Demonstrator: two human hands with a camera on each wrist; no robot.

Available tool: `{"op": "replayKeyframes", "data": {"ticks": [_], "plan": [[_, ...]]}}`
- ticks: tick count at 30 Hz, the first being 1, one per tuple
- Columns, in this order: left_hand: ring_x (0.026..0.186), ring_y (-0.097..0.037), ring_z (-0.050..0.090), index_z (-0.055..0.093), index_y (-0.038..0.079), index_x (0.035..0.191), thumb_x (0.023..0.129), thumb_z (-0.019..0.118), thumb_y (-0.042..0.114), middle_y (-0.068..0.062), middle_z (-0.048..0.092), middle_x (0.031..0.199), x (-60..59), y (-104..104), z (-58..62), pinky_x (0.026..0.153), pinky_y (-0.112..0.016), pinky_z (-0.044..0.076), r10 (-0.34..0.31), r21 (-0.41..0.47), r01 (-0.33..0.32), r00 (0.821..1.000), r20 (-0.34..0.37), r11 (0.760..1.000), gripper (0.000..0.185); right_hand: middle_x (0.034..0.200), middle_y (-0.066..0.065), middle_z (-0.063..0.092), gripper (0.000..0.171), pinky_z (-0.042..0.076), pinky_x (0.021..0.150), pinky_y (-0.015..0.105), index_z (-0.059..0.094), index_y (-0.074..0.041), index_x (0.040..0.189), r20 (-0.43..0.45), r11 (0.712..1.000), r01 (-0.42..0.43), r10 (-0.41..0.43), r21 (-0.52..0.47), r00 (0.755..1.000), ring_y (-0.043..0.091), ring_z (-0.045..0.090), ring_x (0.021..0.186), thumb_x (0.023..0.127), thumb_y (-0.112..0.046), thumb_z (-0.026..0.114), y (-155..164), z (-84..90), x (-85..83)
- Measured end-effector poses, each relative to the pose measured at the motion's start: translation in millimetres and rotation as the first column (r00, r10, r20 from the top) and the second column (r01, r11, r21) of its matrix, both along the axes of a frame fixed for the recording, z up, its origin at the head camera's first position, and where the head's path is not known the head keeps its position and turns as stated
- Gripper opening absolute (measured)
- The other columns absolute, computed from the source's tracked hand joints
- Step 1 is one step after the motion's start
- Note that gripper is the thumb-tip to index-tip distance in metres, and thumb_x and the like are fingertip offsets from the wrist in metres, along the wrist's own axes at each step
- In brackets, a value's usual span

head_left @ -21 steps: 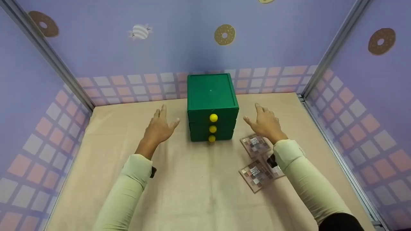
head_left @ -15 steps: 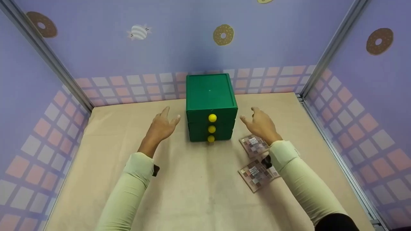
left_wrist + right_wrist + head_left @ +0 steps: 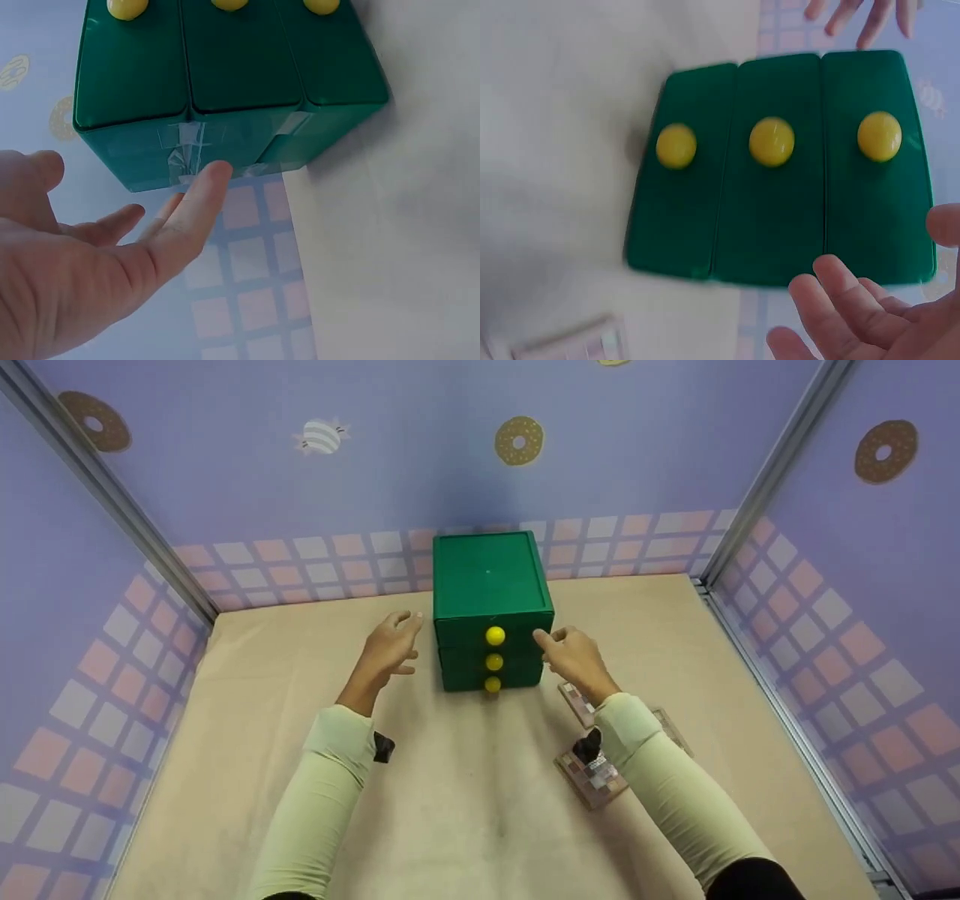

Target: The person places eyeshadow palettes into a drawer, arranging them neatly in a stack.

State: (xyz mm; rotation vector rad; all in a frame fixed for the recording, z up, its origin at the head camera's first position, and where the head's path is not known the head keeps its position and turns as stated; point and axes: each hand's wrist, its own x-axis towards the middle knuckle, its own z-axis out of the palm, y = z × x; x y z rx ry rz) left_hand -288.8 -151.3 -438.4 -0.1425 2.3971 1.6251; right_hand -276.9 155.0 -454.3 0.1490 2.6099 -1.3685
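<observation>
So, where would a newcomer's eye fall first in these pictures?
Probably the green three-drawer cabinet at the back of the table, three yellow knobs down its front. Next, the left hand beside it and the right hand near its front right edge. Eyeshadow palettes lie nearer the viewer, at right.

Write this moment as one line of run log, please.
left hand: empty, beside green drawer box | right hand: empty, near box's right front | drawers: closed | palettes: on table
</observation>
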Motion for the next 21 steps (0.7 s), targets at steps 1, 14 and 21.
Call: {"op": "replayKeyframes", "data": {"ticks": [1,14,21], "plan": [[0.13,-0.043,0.058,0.028,0.016,0.162,0.107,0.04,0.053,-0.019,0.034,0.163,-0.5,1,0.1,0.095,-0.051,0.058,0.005,0.026,-0.005,1.0,0.005,1.0,0.068,0.121,0.016,0.069,0.061,0.055,0.092,0.043,0.056,-0.005,0.13,0.017,0.999,-0.002,0.003,-0.041,1.0,0.032,0.065,0.108,0.102,-0.058,0.05,-3,-0.3,0.7],[0.129,-0.043,0.058,0.032,0.018,0.161,0.109,0.039,0.048,-0.023,0.045,0.152,-11.2,14,1.3,0.097,-0.05,0.057,0.02,0.151,-0.03,0.997,0.07,0.988,0.06,0.118,0.011,0.071,0.057,0.054,0.102,0.047,0.052,-0.005,0.138,0.201,0.926,0.114,-0.042,-0.361,0.979,0.025,0.069,0.105,0.105,-0.051,0.051,-46,-2.4,-5.3],[0.124,-0.039,0.063,0.035,0.02,0.16,0.108,0.044,0.049,-0.021,0.048,0.151,-14.8,19,0.4,0.098,-0.049,0.057,0.033,0.171,-0.045,0.997,0.074,0.984,0.06,0.111,0.007,0.072,0.044,0.054,0.103,0.044,0.057,-0.01,0.127,0.237,0.885,0.196,-0.102,-0.422,0.966,0.021,0.068,0.096,0.105,-0.048,0.052,-62,-2.3,-5.8]]}}
